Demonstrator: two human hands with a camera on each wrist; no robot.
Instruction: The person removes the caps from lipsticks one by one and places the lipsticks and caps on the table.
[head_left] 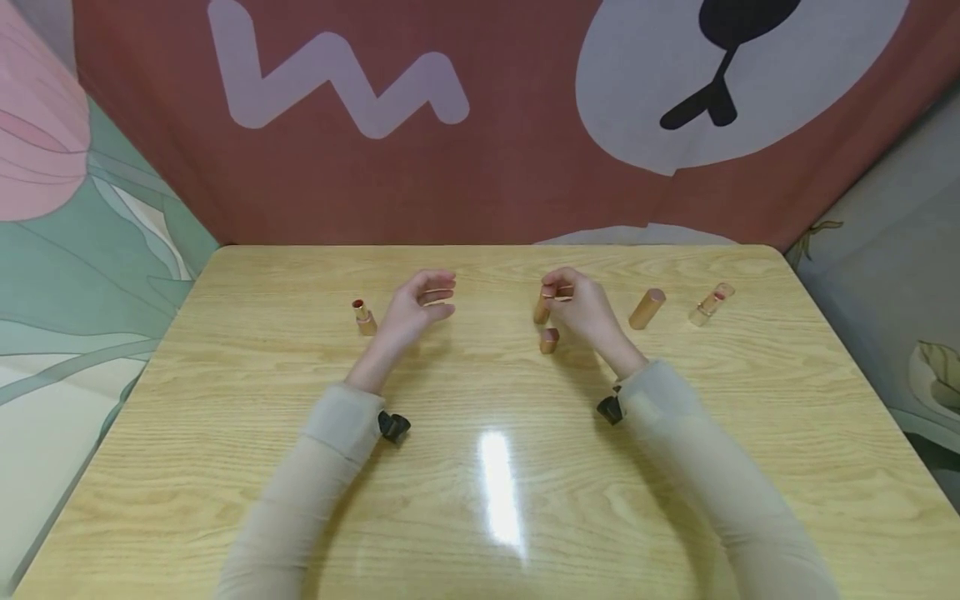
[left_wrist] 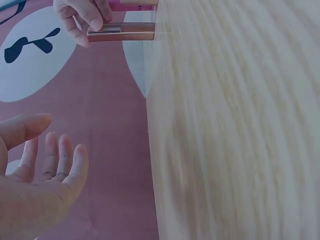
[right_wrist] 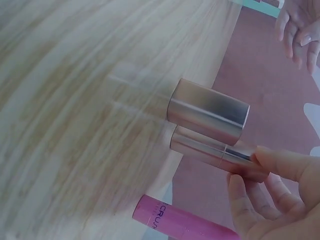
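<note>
1 gold lipstick tube (head_left: 541, 312): stood upright on tabletop (head_left: 480, 375), just beside short gold piece (head_left: 549, 341), top pinched by R. hand (head_left: 587, 315). L. hand (head_left: 412, 310): empty, fingers loosely parted (I noted open lipstick (head_left: 365, 320) nr. it).

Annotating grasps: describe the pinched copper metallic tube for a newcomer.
Over the pale wood-grain table, right of centre, find the bare right grip. It pinches the top of an upright copper metallic tube. Unlike the shorter copper piece close by, this tube is held.
</note>
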